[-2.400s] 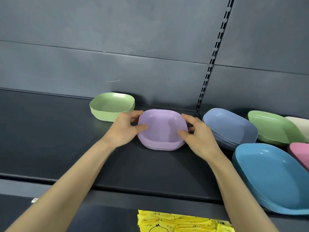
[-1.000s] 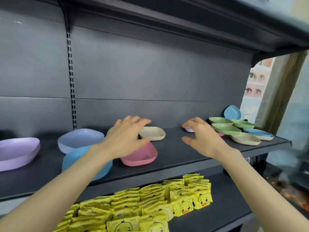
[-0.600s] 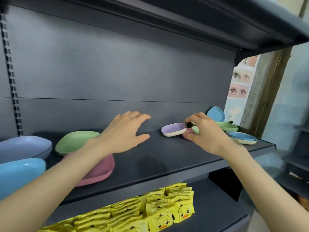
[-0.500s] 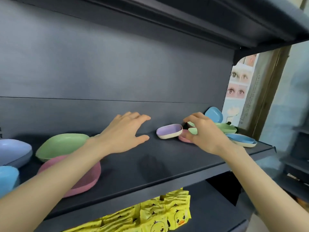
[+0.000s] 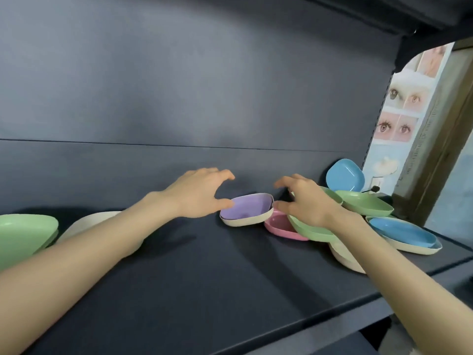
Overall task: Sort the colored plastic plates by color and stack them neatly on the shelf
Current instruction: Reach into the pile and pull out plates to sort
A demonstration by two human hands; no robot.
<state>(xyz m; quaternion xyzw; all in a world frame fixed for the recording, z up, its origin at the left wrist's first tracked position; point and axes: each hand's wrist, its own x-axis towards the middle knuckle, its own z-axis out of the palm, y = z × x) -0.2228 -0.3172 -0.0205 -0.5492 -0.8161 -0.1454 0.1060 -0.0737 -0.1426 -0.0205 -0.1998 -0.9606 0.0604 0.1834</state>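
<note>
Sorting is nowhere near done on this stretch of shelf (image 5: 204, 278). The right-hand cluster is still mixed: the purple plate (image 5: 244, 207) sits nested in a cream plate (image 5: 243, 222), mid-shelf towards the far side. A pink plate (image 5: 279, 225) is just right of it, partly under a green plate (image 5: 307, 230), and a second green plate (image 5: 363, 202) lies farther right. One blue plate (image 5: 345, 175) leans on the back wall, and another blue plate (image 5: 401, 230) lies in a cream one at the right end. Far left, a green plate (image 5: 23, 234) and a cream plate (image 5: 87, 222) sit loose, not stacked. Left hand (image 5: 197, 194) and right hand (image 5: 304, 201) bracket the purple plate with fingers arched and spread, gripping nothing. Each thumb is at a rim, but I can't tell whether it touches. My read: purple gets pulled next, and then every other colour here still needs its own stack. Versus half a second ago, the left hand has moved right from well clear of the plate to its left rim. The right hand has shifted off the pink/green pile to the right rim. The plate itself hasn't moved or lifted. The purple stack seen about two seconds back is out of view now.
</note>
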